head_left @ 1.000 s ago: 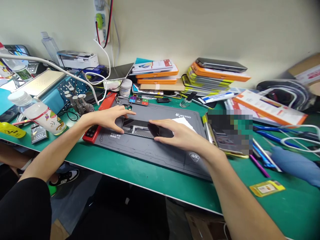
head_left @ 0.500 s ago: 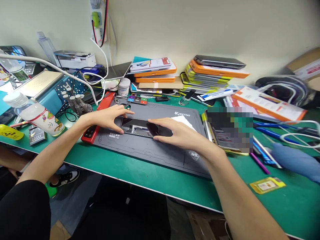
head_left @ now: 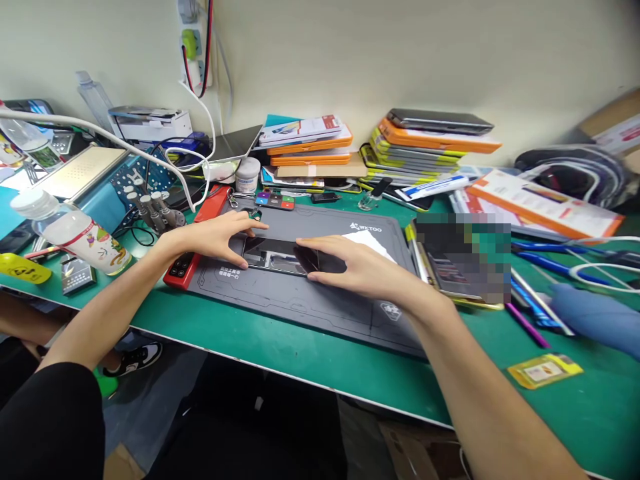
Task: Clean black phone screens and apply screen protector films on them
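Note:
A smartphone (head_left: 280, 257) with a dark, glossy face lies long side across the grey work mat (head_left: 300, 307); bright reflections cross its glass. My left hand (head_left: 225, 239) is at its left end, thumb at the near corner and fingers at the far edge. Around the right end curves my right hand (head_left: 350, 263), its thumb on the near edge and fingertips on the far one. The palm side of each hand is partly hidden. Beside the right hand a white sheet of paper (head_left: 367, 241) lies on the mat.
A red holder (head_left: 185, 267) borders the mat's left side. Drink bottle (head_left: 75, 230) and screwdrivers (head_left: 155, 207) stand further left. Boxes (head_left: 310, 143) are stacked at the back. Right of the mat lie a dark device (head_left: 450, 260), blue-handled pliers (head_left: 555, 263) and a yellow packet (head_left: 545, 370).
The view has shifted slightly, so things at both sides sit a little further right or lower. Both hands and the smartphone keep the same arrangement.

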Tool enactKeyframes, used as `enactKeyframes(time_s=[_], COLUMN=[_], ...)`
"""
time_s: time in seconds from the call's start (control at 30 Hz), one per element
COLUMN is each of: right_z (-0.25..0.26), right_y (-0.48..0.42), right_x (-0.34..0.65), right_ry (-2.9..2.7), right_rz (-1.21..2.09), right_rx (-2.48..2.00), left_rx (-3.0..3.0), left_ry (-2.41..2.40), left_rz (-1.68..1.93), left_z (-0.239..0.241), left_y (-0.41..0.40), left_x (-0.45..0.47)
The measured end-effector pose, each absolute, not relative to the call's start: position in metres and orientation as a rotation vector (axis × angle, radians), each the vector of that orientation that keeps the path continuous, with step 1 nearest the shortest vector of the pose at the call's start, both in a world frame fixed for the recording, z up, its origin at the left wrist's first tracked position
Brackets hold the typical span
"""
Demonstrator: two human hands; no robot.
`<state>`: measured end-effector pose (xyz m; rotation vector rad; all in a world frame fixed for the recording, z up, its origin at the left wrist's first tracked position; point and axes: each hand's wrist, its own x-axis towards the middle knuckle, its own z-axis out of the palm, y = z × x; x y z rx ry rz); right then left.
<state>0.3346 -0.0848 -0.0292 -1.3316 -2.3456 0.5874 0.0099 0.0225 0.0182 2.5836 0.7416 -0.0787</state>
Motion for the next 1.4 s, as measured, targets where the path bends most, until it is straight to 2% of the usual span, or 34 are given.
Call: enactKeyframes(time_s=[0.67, 0.87, 1.4], right_z=[-0.034, -0.037, -0.039], right_y=[-0.082, -0.081, -0.080], right_x=[0.334, 0.334, 0.335], right_ry=[-2.245, -2.227, -2.312], right_rz=[0.712, 0.750, 0.667], right_rx=[-1.394, -1.405, -1.389], left_rx=[2.422, 2.260, 2.469], left_ry=[0.639, 0.726, 0.783], left_rz=[0.055, 0.230, 0.325], left_z=[0.003, 0.000, -0.014], left_y=[0.037, 0.034, 0.019], left_x=[-0.003, 0.000, 0.017])
